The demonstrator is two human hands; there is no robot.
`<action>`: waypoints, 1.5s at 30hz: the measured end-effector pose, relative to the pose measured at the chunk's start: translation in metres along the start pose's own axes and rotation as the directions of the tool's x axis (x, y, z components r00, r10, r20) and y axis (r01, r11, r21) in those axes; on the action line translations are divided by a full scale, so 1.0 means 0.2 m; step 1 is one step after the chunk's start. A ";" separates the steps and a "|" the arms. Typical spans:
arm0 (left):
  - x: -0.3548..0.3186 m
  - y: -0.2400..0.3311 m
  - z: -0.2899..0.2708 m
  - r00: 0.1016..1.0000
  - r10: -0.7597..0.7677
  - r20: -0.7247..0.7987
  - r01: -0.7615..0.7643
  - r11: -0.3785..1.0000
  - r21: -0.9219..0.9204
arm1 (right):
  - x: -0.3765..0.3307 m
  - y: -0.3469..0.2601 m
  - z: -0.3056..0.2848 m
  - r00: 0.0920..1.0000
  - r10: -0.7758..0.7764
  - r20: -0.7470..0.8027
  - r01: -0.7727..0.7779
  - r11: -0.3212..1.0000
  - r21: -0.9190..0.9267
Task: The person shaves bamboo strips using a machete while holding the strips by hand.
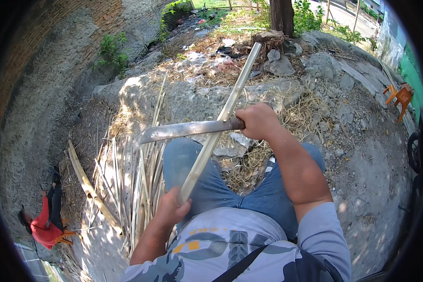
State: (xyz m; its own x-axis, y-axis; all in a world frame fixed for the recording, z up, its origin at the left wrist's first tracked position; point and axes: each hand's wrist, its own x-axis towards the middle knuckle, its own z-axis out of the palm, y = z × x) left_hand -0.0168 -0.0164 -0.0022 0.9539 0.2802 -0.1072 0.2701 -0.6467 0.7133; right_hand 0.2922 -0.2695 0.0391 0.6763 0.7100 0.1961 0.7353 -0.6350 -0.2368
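The bamboo strip is pale yellow, the blade mottled grey, jeans blue.

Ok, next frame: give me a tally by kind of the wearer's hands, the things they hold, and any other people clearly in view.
Hands: 2 (left hand, right hand)
Machete, in the right hand: 1
Pale bamboo strip, in the left hand: 1
Person in red, at the far left: 1
Total: 5

Right side open, centre barred

Open ground at centre right leaves room to pass. At centre, knife and strip cross, blocking the way; loose strips crowd left of centre, rocks upper centre.
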 end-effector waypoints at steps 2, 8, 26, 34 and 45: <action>-0.01 -0.04 0.01 1.000 0.006 0.024 -0.006 1.000 0.028 | -0.01 -0.01 0.00 1.000 -0.028 0.006 0.028 0.998 -0.057; 0.01 0.00 0.01 0.999 -0.034 -0.007 0.034 0.999 0.028 | -0.01 -0.10 0.06 0.989 -0.146 -0.024 0.146 0.989 0.020; 0.04 -0.02 0.01 0.997 0.082 -0.010 -0.082 0.997 0.006 | -0.01 0.03 0.06 0.996 0.033 -0.081 -0.028 0.998 0.059; -0.01 -0.06 -0.01 0.997 -0.074 -0.005 0.074 0.997 -0.019 | 0.00 -0.03 0.09 0.991 -0.073 -0.109 0.076 0.997 0.023; 0.00 -0.03 0.00 1.000 -0.025 0.003 0.025 0.995 0.097 | 0.00 -0.01 0.12 0.999 0.019 -0.026 -0.016 0.994 0.110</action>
State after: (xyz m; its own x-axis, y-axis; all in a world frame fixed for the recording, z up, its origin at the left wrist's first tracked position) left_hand -0.0189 -0.0128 -0.0075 0.9471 0.2947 -0.1271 0.3053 -0.7051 0.6400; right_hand 0.2892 -0.2603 0.0159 0.6913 0.6894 0.2164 0.7149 -0.6090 -0.3436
